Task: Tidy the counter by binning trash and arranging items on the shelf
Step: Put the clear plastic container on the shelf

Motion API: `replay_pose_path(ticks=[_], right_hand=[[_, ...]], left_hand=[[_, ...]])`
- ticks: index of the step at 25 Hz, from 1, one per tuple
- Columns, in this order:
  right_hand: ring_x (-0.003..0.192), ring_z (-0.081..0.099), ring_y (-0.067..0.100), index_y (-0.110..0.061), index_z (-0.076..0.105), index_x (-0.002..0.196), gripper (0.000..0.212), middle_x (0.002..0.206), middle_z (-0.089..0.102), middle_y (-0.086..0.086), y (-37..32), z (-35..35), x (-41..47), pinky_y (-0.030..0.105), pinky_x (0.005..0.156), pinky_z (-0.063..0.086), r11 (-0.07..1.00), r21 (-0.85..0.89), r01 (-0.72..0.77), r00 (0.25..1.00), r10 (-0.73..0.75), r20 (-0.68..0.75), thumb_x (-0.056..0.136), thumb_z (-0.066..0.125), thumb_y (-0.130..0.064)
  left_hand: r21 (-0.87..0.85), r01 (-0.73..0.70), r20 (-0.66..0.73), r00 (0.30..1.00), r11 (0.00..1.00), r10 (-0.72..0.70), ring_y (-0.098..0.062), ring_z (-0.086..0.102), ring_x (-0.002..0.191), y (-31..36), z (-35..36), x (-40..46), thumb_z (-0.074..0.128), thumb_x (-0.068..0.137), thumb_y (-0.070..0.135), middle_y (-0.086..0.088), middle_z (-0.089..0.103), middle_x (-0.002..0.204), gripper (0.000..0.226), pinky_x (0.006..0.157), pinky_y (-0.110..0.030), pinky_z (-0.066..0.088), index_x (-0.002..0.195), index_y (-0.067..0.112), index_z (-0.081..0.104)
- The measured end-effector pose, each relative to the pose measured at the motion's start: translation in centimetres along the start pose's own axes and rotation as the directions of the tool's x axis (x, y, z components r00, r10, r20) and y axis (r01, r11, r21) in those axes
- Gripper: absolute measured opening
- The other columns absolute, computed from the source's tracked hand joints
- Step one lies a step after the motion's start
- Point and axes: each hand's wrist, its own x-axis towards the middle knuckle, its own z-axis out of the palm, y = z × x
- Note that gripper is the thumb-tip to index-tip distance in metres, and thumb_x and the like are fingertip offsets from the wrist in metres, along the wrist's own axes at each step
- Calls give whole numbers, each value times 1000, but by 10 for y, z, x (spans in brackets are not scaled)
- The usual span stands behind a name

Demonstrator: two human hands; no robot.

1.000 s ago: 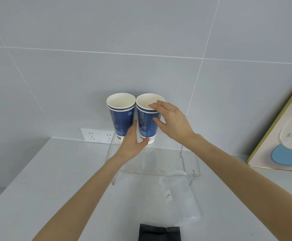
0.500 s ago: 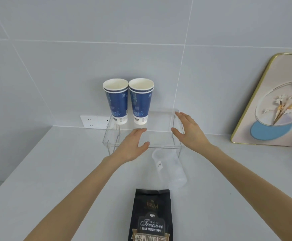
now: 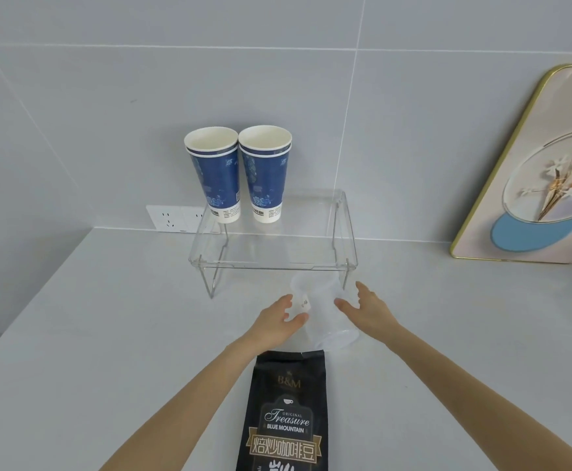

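Dropped from the shelf (image 3: 271, 256) to flank the clear cup (image 3: 322, 314) lying mid-counter before its front edge, left hand (image 3: 278, 321) and right hand (image 3: 369, 311) open, not yet gripping; probably light, thin, slippery, crushable, best pinched gently across its middle.

your coffee bag (image 3: 286, 413) runs off the near edge, its lower print lost. the framed picture (image 3: 536, 171) is cut at the right edge. the clear cup's (image 3: 322, 312) small label is unreadable.
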Motion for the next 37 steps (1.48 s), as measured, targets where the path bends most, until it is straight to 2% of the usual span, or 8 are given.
replay_pose_path(ticks=[3, 11, 14, 19, 23, 29, 34, 37], right_hand=[[138, 29, 29, -6, 15, 144, 70, 151, 29, 14, 2, 10, 7, 39, 113, 27, 995, 75, -69, 996, 65, 62, 92, 47, -41], [130, 41, 27, -10, 28, 140, 67, 143, 43, 11, 2, 13, 2, 36, 106, 36, 991, 108, -75, 995, 67, 71, 88, 52, -44], [128, 43, 27, -9, 31, 139, 67, 141, 45, 12, -7, 7, -6, 35, 104, 37, 996, 71, -48, 998, 44, 46, 88, 52, -45], [127, 44, 30, -8, 33, 137, 68, 143, 41, 11, -19, -1, -19, 39, 108, 38, 997, 38, -68, 997, 67, 37, 88, 46, -53], [120, 49, 29, -7, 35, 135, 66, 140, 44, 12, -20, 4, -36, 37, 100, 47, 995, 49, -92, 994, 89, 60, 88, 46, -52], [120, 49, 27, -6, 32, 136, 65, 139, 43, 12, -21, 18, -65, 31, 87, 50, 996, 69, -49, 996, 43, 78, 89, 48, -47], [121, 48, 27, -6, 30, 135, 67, 136, 48, 12, -29, 27, -83, 39, 102, 46, 998, 50, 36, 996, -40, 76, 87, 53, -46], [120, 50, 28, -6, 29, 135, 66, 134, 50, 12, -41, 28, -95, 38, 102, 45, 992, 51, 114, 991, -117, 58, 87, 55, -42]], left_hand=[[-59, 95, 12, 995, 994, -94, -25, 33, 137, 4, 13, 9, 44, 91, 39, -7, 29, 151, 65, 111, -34, 28, 143, 13, 16], [-221, 121, -45, 990, 968, -134, -26, 41, 130, 1, 22, 12, 52, 87, 38, -8, 38, 145, 64, 110, -39, 36, 139, 12, 27], [-299, 97, -83, 988, 949, -127, -26, 49, 123, -1, 16, 7, 58, 84, 37, -10, 47, 138, 63, 104, -41, 44, 136, 11, 35], [-402, 91, -63, 990, 911, -127, -24, 55, 111, 8, 7, -9, 57, 85, 37, -9, 54, 123, 58, 88, -30, 50, 132, 9, 39], [-409, 89, -29, 993, 908, -110, -23, 58, 106, 3, 4, -24, 59, 84, 35, -6, 56, 111, 54, 92, -35, 52, 128, 8, 43], [-292, 73, -36, 996, 954, -87, -22, 53, 115, -13, 5, -54, 57, 85, 38, -9, 50, 130, 61, 91, -29, 48, 134, 11, 34], [-281, -3, -123, 992, 960, -33, -17, 52, 107, -20, -3, -81, 58, 85, 34, -7, 47, 133, 59, 88, -26, 47, 135, 14, 34], [-283, -60, -175, 985, 957, 10, -16, 53, 104, -20, -13, -93, 60, 84, 30, -5, 48, 136, 59, 93, -31, 47, 135, 15, 34]])
